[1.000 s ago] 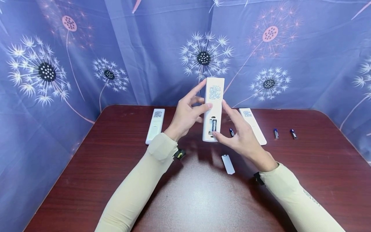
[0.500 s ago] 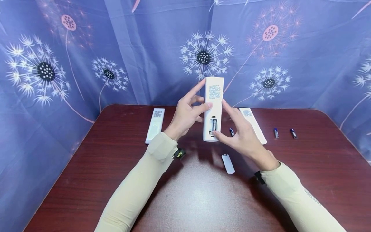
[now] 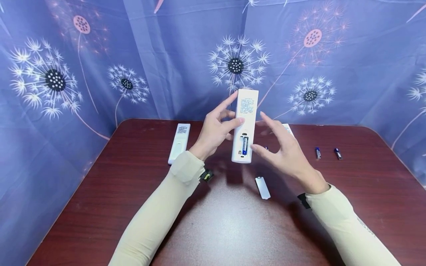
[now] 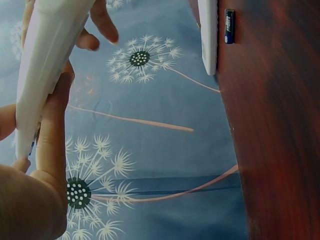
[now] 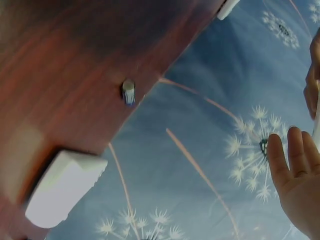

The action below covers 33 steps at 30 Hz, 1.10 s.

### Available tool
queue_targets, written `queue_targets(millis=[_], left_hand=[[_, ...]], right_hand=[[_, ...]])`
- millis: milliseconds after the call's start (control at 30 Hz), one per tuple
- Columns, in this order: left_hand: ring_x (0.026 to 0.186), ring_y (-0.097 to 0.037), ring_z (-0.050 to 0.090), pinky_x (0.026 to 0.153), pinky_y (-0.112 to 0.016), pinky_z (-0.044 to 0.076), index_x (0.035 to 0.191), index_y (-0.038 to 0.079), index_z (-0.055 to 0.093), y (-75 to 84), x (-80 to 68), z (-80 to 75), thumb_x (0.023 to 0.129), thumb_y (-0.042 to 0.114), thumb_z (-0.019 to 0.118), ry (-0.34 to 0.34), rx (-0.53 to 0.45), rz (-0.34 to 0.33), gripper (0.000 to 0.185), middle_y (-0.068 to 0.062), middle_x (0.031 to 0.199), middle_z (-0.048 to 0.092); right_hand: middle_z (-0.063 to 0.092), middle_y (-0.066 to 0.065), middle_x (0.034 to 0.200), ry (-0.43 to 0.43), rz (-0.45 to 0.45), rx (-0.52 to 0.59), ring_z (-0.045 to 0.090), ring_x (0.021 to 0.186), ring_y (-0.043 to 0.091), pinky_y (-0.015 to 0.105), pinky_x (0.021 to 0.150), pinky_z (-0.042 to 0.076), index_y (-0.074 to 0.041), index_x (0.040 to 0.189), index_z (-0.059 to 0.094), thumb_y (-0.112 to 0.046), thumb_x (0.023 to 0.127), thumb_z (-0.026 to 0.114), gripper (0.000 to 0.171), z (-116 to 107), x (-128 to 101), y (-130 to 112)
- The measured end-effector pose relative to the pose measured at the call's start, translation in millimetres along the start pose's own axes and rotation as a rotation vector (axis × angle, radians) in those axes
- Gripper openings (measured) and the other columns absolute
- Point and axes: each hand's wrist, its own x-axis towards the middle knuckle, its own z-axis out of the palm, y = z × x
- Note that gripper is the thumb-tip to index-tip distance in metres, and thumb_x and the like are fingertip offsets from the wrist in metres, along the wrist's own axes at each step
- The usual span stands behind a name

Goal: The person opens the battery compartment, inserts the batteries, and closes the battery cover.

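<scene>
My left hand (image 3: 214,129) holds a white remote control (image 3: 246,125) upright above the table, its thumb on the back face and its fingers at the side and behind. The battery compartment at the lower end is uncovered, and a blue-and-silver battery (image 3: 245,146) lies in its right side. Beside the remote's right edge is my right hand (image 3: 287,153), fingers extended; its thumb tip is close to that edge, and I cannot tell whether it touches. On the table below lies the white battery cover (image 3: 263,187). The left wrist view shows the remote control (image 4: 45,65) edge-on.
Another white remote (image 3: 179,144) lies face down at left. A third remote (image 3: 287,129) is mostly hidden behind my right hand. Two batteries (image 3: 318,153) lie farther right, and a further battery (image 3: 266,148) is partly hidden. A patterned blue curtain (image 3: 186,66) hangs behind the table.
My right hand has shifted right, taking its thumb off the battery compartment and its fingers off the remote's side. More of the battery now shows. My left hand keeps its grip.
</scene>
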Motion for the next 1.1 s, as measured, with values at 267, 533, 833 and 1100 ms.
queue_targets(millis=[267, 533, 833, 1100], left_hand=[[0.089, -0.030, 0.073, 0.061, -0.041, 0.063, 0.157, 0.040, 0.053, -1.4, 1.3, -0.6, 0.099, 0.002, 0.074, 0.012, -0.022, -0.006, 0.072, -0.015, 0.111, 0.065], [0.090, -0.032, 0.073, 0.061, -0.040, 0.063, 0.157, 0.040, 0.053, -1.3, 0.5, -0.5, 0.099, 0.003, 0.074, 0.010, -0.028, -0.011, 0.072, -0.015, 0.111, 0.065], [0.086, -0.029, 0.073, 0.058, -0.036, 0.060, 0.157, 0.040, 0.054, -0.4, 0.7, -0.1, 0.098, 0.002, 0.075, 0.020, -0.026, -0.025, 0.073, -0.015, 0.111, 0.066], [0.087, -0.029, 0.072, 0.056, -0.034, 0.057, 0.155, 0.041, 0.055, -1.5, 1.9, -0.3, 0.098, 0.002, 0.075, 0.024, -0.012, -0.027, 0.072, -0.015, 0.110, 0.067]], right_hand=[[0.063, 0.013, 0.141, 0.009, 0.040, -0.041, 0.064, 0.111, 0.027, 0.030, 0.103, 0.048, -0.012, 0.161, 0.047, 0.009, 0.083, 0.085, 0.089, -14, 2, 7], [0.064, 0.015, 0.135, -0.044, 0.040, -0.168, 0.061, 0.103, 0.025, 0.037, 0.088, 0.050, -0.006, 0.156, 0.051, 0.003, 0.085, 0.086, 0.080, -19, 1, 16], [0.062, 0.019, 0.135, -0.297, 0.123, -0.335, 0.058, 0.118, 0.038, 0.056, 0.098, 0.048, -0.002, 0.148, 0.059, -0.009, 0.089, 0.086, 0.065, -26, 2, 37], [0.062, 0.023, 0.136, -0.512, 0.216, -0.342, 0.059, 0.128, 0.043, 0.060, 0.108, 0.045, 0.003, 0.143, 0.063, -0.011, 0.090, 0.085, 0.059, -26, 3, 49]])
